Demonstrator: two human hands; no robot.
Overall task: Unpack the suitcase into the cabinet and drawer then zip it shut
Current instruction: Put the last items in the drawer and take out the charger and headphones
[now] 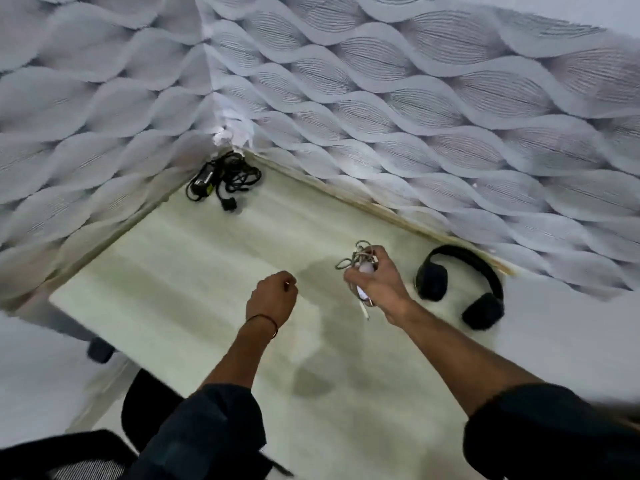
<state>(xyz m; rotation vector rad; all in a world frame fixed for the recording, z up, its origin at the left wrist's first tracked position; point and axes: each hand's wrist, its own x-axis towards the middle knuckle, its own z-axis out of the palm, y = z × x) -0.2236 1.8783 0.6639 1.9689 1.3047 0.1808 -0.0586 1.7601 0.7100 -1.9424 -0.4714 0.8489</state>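
Right hand [377, 282] grips a coiled white charger cable [356, 256] above the pale table [173, 271], likely bunched to stop tangling | left hand [272, 296] curled, seemingly empty | black over-ear headphones [460, 285] lie just beside

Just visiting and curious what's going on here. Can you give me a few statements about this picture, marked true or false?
1. The right hand grips a bundled white cable. True.
2. The black headphones are worn on a head. False: they lie on the desk.
3. A black cable bundle lies in the desk's far corner. True.
4. The left hand grips the headphones. False: it is over the desk, apart from them.
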